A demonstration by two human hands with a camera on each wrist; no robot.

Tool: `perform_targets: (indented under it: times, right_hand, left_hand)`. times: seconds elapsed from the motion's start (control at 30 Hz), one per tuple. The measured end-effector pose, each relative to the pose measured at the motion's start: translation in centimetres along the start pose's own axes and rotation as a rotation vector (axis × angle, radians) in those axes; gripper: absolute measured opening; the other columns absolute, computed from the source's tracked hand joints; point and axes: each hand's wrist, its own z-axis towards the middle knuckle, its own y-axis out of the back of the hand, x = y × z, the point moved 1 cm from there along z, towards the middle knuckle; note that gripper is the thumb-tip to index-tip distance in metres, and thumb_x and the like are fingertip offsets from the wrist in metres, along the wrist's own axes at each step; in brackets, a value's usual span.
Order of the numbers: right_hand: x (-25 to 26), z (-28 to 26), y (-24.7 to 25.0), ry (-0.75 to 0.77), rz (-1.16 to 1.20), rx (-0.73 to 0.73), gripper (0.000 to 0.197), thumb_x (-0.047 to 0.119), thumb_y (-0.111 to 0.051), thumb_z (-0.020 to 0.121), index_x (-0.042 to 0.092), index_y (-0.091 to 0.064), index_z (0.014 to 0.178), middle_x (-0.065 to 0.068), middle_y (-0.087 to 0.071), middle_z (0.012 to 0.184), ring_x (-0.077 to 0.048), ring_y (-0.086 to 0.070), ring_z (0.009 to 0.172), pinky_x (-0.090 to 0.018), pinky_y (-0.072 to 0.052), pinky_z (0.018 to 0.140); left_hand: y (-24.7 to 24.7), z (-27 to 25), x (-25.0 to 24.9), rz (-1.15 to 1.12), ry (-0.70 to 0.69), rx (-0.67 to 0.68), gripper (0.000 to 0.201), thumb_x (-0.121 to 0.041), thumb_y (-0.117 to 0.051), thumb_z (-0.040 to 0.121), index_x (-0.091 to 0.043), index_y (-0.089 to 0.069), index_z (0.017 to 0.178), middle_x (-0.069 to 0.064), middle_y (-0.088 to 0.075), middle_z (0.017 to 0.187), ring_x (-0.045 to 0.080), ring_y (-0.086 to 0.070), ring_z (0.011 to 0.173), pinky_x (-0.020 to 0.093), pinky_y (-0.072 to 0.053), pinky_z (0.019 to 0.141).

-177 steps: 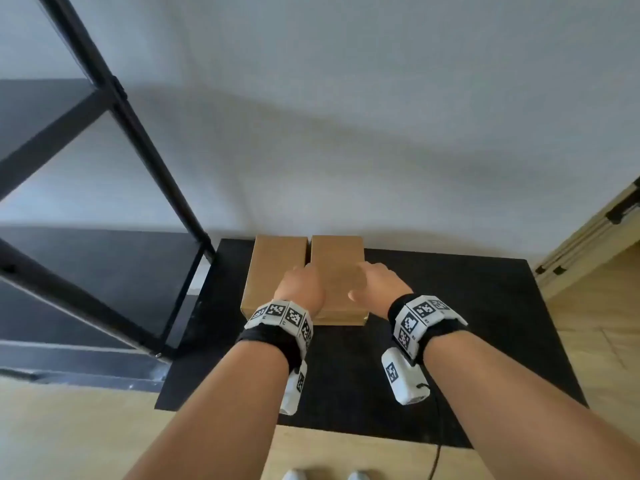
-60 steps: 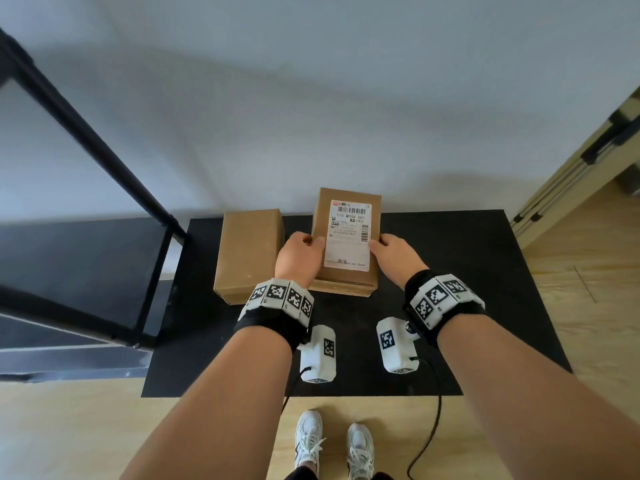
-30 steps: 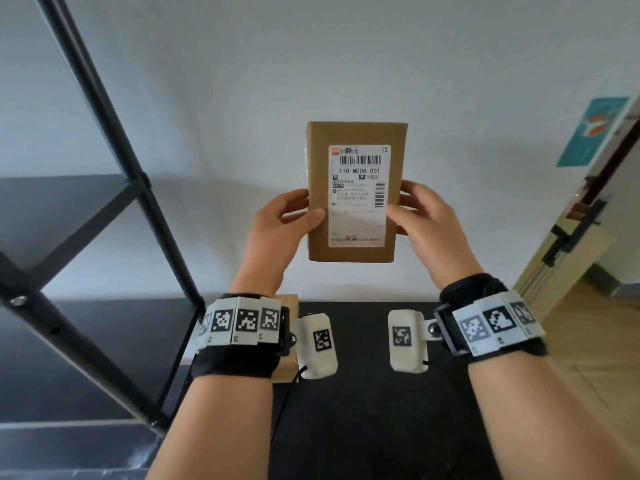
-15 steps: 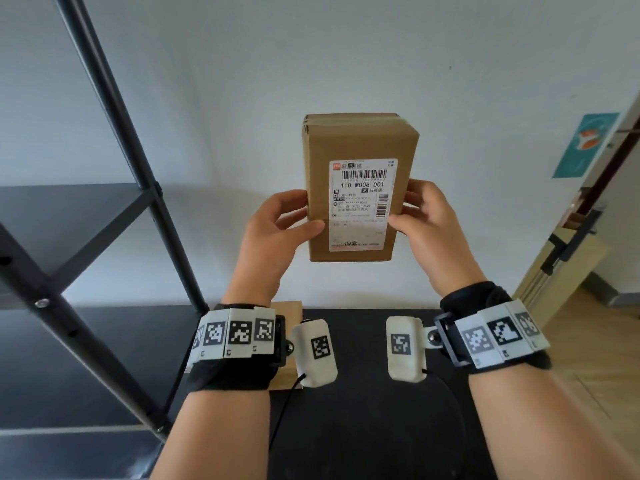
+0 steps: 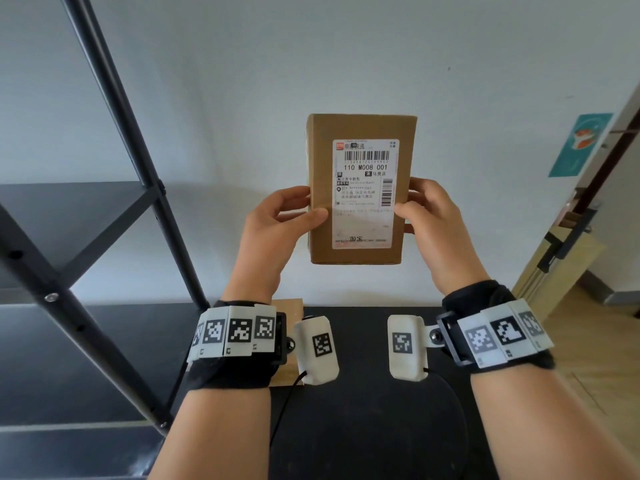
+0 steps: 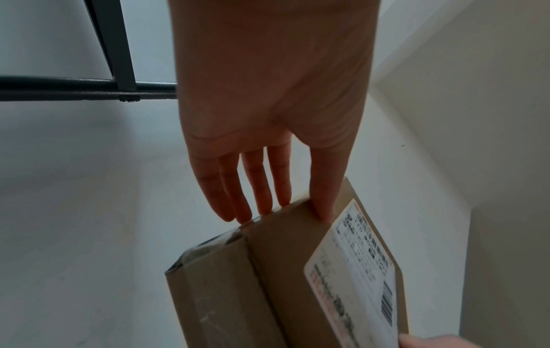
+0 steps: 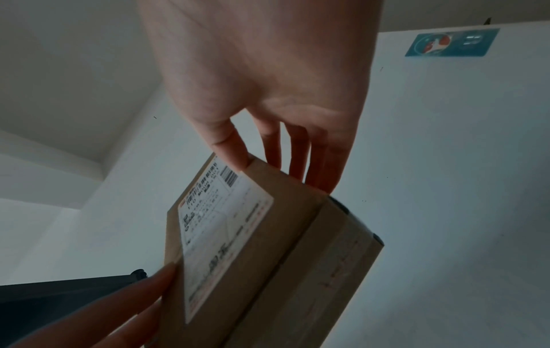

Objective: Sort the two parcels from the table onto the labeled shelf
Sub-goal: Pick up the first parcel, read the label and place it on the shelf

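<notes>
**Parcel Held Up, Label Facing the Reader**

Pinching the upright parcel (image 5: 360, 188) between left hand (image 5: 277, 230) and right hand (image 5: 433, 230): thumbs pressing on the labelled front, fingers (image 6: 261, 188) lying nearly straight along the back. Holding it in the air, well above the black surface (image 5: 363, 427), with the shipping label (image 5: 365, 194) turned toward the head camera. Leaving the second parcel (image 5: 287, 306) on the surface near its back left corner, mostly hidden behind the left wrist. Standing beside the black shelf (image 5: 69, 216) at the left, its own labels not showing from here.

Risking, probably, a slip: gripping only by thumb and fingertips at mid-height, so tilting toward the shelf could let the box slide or twist. Risking also a misread code and the wrong shelf level, or clipping a slanted shelf post (image 5: 114, 109) during the swing left.
</notes>
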Motion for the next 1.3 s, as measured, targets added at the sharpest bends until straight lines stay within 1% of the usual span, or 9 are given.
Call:
perform_targets:
  times: [0.33, 0.5, 0.67, 0.77, 0.9, 0.97, 1.1, 1.2, 1.3]
  right_hand:
    - [0.0, -0.1, 0.1, -0.041, -0.031, -0.027, 0.031, 0.027, -0.051, 0.093, 0.023, -0.06, 0.122, 0.009, -0.071, 0.11, -0.008, -0.067, 0.101, -0.026, -0.053, 0.076]
    - [0.0, 0.0, 0.0, -0.06, -0.037, -0.037, 0.03, 0.03, -0.051, 0.093, 0.022, -0.063, 0.119, 0.011, -0.071, 0.108, -0.005, -0.067, 0.096, -0.024, -0.05, 0.073]
    - [-0.7, 0.1, 0.0, -0.082, -0.06, 0.003, 0.031, 0.034, -0.051, 0.094, 0.022, -0.063, 0.119, 0.01, -0.072, 0.104, -0.001, -0.069, 0.086, -0.019, -0.052, 0.067]
    - [-1.3, 0.1, -0.1, -0.101, -0.067, 0.03, 0.042, 0.037, -0.053, 0.092, 0.023, -0.056, 0.131, 0.008, -0.072, 0.107, -0.005, -0.069, 0.092, -0.027, -0.057, 0.078]
    - [-2.0, 0.2, -0.3, -0.118, -0.077, 0.098, 0.053, 0.035, -0.052, 0.09, 0.021, -0.049, 0.142, 0.006, -0.07, 0.112, -0.008, -0.067, 0.101, -0.032, -0.056, 0.087]
    - [-2.1, 0.0, -0.6, -0.114, -0.091, 0.156, 0.049, 0.033, -0.05, 0.092, 0.022, -0.052, 0.14, 0.009, -0.071, 0.11, -0.006, -0.067, 0.1, -0.029, -0.056, 0.087]
    - [-1.9, -1.1, -1.7, -0.064, -0.099, 0.256, 0.021, 0.037, -0.05, 0.097, 0.039, -0.064, 0.112, 0.019, -0.072, 0.099, 0.0, -0.068, 0.09, -0.021, -0.055, 0.077]
    - [-2.3, -2.3, -3.3, -0.07, -0.087, 0.286, 0.035, 0.045, -0.052, 0.095, 0.028, -0.06, 0.125, 0.011, -0.07, 0.108, -0.005, -0.066, 0.098, -0.025, -0.054, 0.08]
    - [-2.5, -3.9, -5.2, -0.095, -0.054, 0.317, 0.041, 0.047, -0.057, 0.092, 0.023, -0.058, 0.125, 0.006, -0.069, 0.109, -0.009, -0.066, 0.1, -0.03, -0.056, 0.082]
  left_hand:
    - [-0.4, -0.2, -0.2, 0.002, 0.049, -0.041, 0.036, -0.025, -0.079, 0.082, -0.019, -0.07, 0.117, -0.001, -0.076, 0.1, 0.013, -0.072, 0.097, 0.026, -0.054, 0.086]
    - [-0.5, -0.1, 0.0, 0.033, 0.069, -0.045, 0.037, -0.034, -0.078, 0.082, -0.02, -0.069, 0.115, 0.0, -0.077, 0.102, 0.015, -0.072, 0.101, 0.035, -0.055, 0.095]
    - [-0.6, 0.0, 0.7, 0.057, 0.106, -0.049, 0.051, -0.043, -0.075, 0.082, -0.021, -0.064, 0.127, 0.001, -0.076, 0.106, 0.014, -0.072, 0.103, 0.04, -0.054, 0.098]
    - [-0.7, -0.3, 1.2, 0.085, 0.126, -0.051, 0.058, -0.048, -0.073, 0.08, -0.022, -0.063, 0.131, -0.002, -0.076, 0.106, 0.013, -0.072, 0.103, 0.039, -0.055, 0.097]
    - [-0.7, -1.0, 1.5, 0.091, 0.153, -0.073, 0.061, -0.042, -0.073, 0.084, -0.019, -0.058, 0.138, -0.002, -0.076, 0.107, 0.01, -0.073, 0.1, 0.036, -0.057, 0.095]
    - [-0.5, -1.7, 1.5, 0.106, 0.164, -0.078, 0.059, -0.041, -0.073, 0.085, -0.019, -0.059, 0.137, -0.002, -0.076, 0.106, 0.009, -0.073, 0.099, 0.034, -0.057, 0.094]
    - [0.4, -4.0, 1.3, 0.117, 0.173, -0.128, 0.048, -0.035, -0.071, 0.089, -0.021, -0.061, 0.134, -0.003, -0.076, 0.104, 0.007, -0.072, 0.096, 0.031, -0.057, 0.091]
    - [2.0, -6.2, 1.6, 0.134, 0.189, -0.185, 0.049, -0.034, -0.072, 0.088, -0.021, -0.06, 0.134, -0.003, -0.075, 0.103, 0.008, -0.072, 0.097, 0.033, -0.057, 0.092]
    - [4.0, -8.6, 1.8, 0.133, 0.222, -0.221, 0.052, -0.033, -0.072, 0.088, -0.02, -0.058, 0.136, 0.001, -0.074, 0.107, 0.013, -0.072, 0.102, 0.04, -0.057, 0.095]
